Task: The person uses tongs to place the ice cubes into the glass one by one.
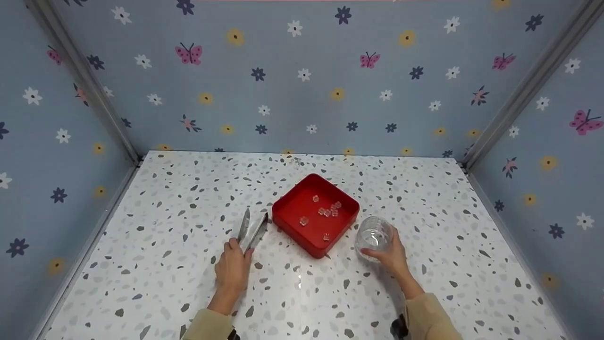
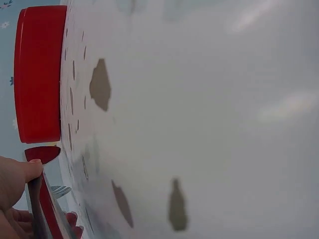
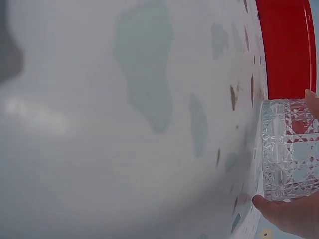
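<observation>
My left hand (image 1: 232,269) grips a pair of metal tongs (image 1: 254,232), whose two arms spread apart and point away from me. In the left wrist view, the thumb presses one arm of the tongs (image 2: 49,206) and the fingers curl behind. On the right, a clear patterned glass (image 1: 374,232) stands upright, with my right hand (image 1: 394,252) curled around its side. The right wrist view shows its cut-diamond wall (image 3: 289,149). Between the hands sits a square red tray (image 1: 295,233), set cornerwise. Several small clear cubes (image 1: 304,221) lie scattered inside it.
The speckled white tabletop (image 1: 179,264) carries everything. Blue panels with flowers and butterflies (image 1: 302,94) enclose the back and both sides, joined by grey metal posts (image 1: 514,89) at the corners. The tongs' tips are close to the tray's left corner; the glass stands near its right side.
</observation>
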`<action>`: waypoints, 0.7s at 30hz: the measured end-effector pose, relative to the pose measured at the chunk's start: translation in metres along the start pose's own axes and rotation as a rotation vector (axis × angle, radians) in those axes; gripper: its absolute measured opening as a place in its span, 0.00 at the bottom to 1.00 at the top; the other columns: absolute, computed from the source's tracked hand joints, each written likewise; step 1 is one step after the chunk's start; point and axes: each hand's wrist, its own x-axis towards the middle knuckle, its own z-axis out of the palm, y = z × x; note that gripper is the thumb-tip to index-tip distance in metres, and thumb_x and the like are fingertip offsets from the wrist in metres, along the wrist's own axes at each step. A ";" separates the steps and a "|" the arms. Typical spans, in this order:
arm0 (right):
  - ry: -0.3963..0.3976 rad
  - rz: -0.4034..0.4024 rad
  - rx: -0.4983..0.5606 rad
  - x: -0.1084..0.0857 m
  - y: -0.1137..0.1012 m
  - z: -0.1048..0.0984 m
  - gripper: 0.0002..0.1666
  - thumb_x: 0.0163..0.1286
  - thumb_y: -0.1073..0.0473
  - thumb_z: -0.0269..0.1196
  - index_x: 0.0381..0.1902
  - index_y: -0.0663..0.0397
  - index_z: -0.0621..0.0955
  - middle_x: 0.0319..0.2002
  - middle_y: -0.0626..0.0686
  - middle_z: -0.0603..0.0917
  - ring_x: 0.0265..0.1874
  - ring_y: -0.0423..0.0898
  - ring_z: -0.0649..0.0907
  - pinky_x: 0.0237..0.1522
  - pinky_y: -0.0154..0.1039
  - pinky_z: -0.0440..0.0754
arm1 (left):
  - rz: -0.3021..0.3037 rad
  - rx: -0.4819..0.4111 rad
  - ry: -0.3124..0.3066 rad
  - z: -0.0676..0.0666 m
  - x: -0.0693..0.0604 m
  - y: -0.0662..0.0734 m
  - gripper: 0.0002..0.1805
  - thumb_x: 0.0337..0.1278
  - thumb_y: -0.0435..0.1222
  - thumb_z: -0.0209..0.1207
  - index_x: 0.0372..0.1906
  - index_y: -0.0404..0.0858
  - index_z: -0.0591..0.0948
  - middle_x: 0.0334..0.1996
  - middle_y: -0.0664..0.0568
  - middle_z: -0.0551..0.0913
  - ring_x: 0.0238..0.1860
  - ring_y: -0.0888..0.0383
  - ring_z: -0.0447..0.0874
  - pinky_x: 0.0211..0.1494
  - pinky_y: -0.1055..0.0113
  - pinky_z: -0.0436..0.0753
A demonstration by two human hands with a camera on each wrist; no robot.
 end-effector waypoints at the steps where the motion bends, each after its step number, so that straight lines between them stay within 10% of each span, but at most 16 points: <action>1: 0.002 0.001 0.002 0.000 0.000 0.000 0.60 0.34 0.52 0.76 0.63 0.55 0.55 0.61 0.61 0.61 0.61 0.57 0.60 0.59 0.51 0.56 | 0.001 0.000 0.000 -0.001 0.000 0.000 0.23 0.51 0.43 0.59 0.41 0.28 0.65 0.27 0.40 0.70 0.24 0.42 0.75 0.21 0.52 0.71; 21: 0.003 -0.008 0.004 -0.014 -0.004 0.005 0.61 0.32 0.51 0.76 0.63 0.56 0.57 0.60 0.62 0.64 0.60 0.58 0.62 0.57 0.53 0.59 | 0.153 -0.019 0.202 -0.017 0.003 0.013 0.25 0.47 0.42 0.62 0.46 0.30 0.69 0.29 0.40 0.70 0.24 0.43 0.73 0.18 0.52 0.69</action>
